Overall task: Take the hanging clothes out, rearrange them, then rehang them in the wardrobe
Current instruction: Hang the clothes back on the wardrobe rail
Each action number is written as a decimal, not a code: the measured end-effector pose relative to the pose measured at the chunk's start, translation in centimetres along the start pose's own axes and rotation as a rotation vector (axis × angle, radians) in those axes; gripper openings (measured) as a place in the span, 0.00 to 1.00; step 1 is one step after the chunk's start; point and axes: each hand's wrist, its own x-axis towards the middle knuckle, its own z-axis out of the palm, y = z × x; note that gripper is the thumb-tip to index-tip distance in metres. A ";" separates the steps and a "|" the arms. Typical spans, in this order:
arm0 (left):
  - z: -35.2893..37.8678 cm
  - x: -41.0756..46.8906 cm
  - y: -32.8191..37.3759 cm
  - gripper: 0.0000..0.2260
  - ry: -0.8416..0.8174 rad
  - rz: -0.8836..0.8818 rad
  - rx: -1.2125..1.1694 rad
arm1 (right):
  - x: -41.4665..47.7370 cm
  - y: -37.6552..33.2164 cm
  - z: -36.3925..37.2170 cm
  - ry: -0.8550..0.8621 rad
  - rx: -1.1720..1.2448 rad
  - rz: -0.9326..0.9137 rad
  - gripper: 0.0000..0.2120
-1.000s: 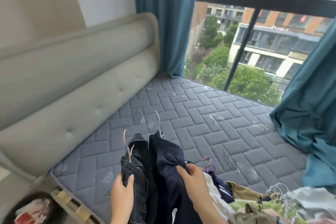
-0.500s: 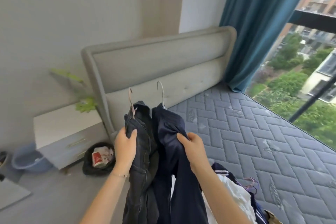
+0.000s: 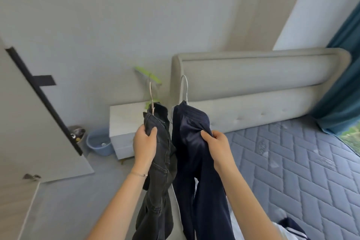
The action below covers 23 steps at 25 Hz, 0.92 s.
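My left hand (image 3: pixel 145 143) grips dark grey jeans (image 3: pixel 158 181) draped over a pale hanger whose hook (image 3: pixel 151 95) sticks up above them. My right hand (image 3: pixel 218 145) grips navy trousers (image 3: pixel 190 161) on a second hanger with a white hook (image 3: pixel 185 88). Both garments hang down in front of me, side by side, above the bed's edge. A white and navy garment (image 3: pixel 288 229) lies on the mattress at the lower right. A grey door (image 3: pixel 33 122) with a long black handle stands open at the left; whether it belongs to the wardrobe I cannot tell.
A bare quilted grey mattress (image 3: pixel 292 161) with a padded grey headboard (image 3: pixel 253 87) fills the right. A white bedside cabinet (image 3: pixel 124 121) stands against the wall, with a blue bucket (image 3: pixel 99 143) beside it. Teal curtain (image 3: pixel 342 76) hangs at the far right.
My view has swung left from the window and bed toward the wall and door. Both hands have lifted the two hung trousers off the bed and carried them left.
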 end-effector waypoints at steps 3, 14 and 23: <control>-4.3 3.5 -0.5 0.07 0.071 -0.008 -0.024 | 1.3 -1.7 6.2 -0.106 -0.022 -0.007 0.11; -18.1 11.8 -2.2 0.06 0.562 -0.055 0.019 | 4.4 -5.4 26.6 -0.565 -0.130 -0.106 0.11; -27.4 12.8 -2.8 0.05 1.075 -0.101 -0.034 | 4.6 -8.6 40.6 -1.052 -0.227 -0.200 0.10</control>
